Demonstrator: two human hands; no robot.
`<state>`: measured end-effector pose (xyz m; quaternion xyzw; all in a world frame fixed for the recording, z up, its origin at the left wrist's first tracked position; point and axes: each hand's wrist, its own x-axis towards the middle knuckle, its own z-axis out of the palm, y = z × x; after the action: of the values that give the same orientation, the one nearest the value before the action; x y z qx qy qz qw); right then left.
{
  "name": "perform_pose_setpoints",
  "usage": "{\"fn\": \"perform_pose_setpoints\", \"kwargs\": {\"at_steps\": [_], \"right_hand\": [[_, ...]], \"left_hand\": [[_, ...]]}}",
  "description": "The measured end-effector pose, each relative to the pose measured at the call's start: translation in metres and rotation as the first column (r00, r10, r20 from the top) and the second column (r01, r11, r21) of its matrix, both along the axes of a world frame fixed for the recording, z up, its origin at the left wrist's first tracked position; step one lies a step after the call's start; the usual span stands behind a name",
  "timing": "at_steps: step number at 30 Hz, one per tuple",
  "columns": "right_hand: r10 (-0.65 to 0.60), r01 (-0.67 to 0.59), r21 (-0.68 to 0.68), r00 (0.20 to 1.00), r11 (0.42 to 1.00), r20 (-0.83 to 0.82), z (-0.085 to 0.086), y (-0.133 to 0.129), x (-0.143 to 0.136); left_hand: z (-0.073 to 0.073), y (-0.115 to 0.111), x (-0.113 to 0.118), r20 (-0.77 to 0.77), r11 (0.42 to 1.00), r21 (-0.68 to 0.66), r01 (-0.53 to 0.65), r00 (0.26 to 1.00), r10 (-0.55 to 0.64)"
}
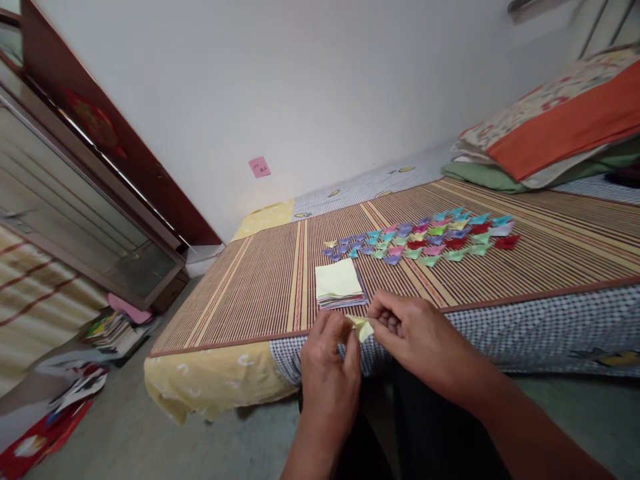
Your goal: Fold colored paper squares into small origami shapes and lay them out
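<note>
A small pale yellow folded paper is held between my two hands, just above the near edge of the bed. My left hand pinches its left side, and my right hand pinches the right side with curled fingers. Right behind them a stack of square coloured paper lies on the mat, a pale yellow sheet on top. Farther back and to the right, several rows of small folded paper pieces in many colours are laid out.
A striped woven mat covers the bed, with a checked sheet hanging over its near side. Folded bedding with an orange band is piled at the right. Books stand on the floor at the left, near a glazed door.
</note>
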<state>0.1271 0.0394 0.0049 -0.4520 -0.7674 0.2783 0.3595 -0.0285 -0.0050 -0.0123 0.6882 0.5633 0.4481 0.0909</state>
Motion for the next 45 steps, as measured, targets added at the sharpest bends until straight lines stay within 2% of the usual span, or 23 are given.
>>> {"fn": "perform_pose_setpoints", "kwargs": {"at_steps": [11,13,16,18,21,27,31,39,45], "right_hand": [[0.029,-0.029,-0.01,0.999,1.0,-0.025,-0.012,0.011,0.005],[0.023,-0.023,-0.009,1.0,1.0,-0.018,-0.014,0.013,0.006],[-0.006,0.006,0.003,1.0,1.0,-0.018,-0.015,0.016,0.009],[-0.028,0.028,0.016,1.0,0.999,-0.007,-0.016,0.016,0.012],[-0.041,0.041,0.037,0.999,0.998,0.003,-0.016,0.016,0.016],[-0.036,0.036,0.009,0.999,0.999,0.01,-0.017,0.014,0.017],[0.011,-0.01,-0.03,0.999,1.0,0.033,-0.017,0.012,0.014],[0.066,-0.06,-0.105,0.997,0.993,0.048,-0.015,0.01,0.011],[0.072,-0.07,-0.102,0.997,0.992,0.016,-0.02,0.013,0.017]], "left_hand": [[-0.009,0.008,0.004,-0.012,0.999,-0.035,0.016,1.0,-0.017],[-0.01,0.009,0.005,0.026,0.997,-0.064,0.031,0.999,-0.029],[-0.009,0.007,0.003,0.168,0.988,-0.136,0.076,0.984,-0.053],[-0.008,0.004,-0.001,0.297,0.976,-0.192,0.102,0.954,-0.042],[-0.007,0.001,-0.008,0.497,0.948,-0.263,0.177,0.868,-0.024],[-0.011,0.001,-0.01,0.734,0.84,-0.314,0.443,0.674,-0.081],[-0.014,0.003,0.001,0.797,0.805,-0.304,0.51,0.598,-0.078],[-0.023,0.011,0.006,0.87,0.811,-0.304,0.499,0.493,0.023],[-0.027,0.018,0.003,0.875,0.8,-0.318,0.508,0.482,0.041]]}}
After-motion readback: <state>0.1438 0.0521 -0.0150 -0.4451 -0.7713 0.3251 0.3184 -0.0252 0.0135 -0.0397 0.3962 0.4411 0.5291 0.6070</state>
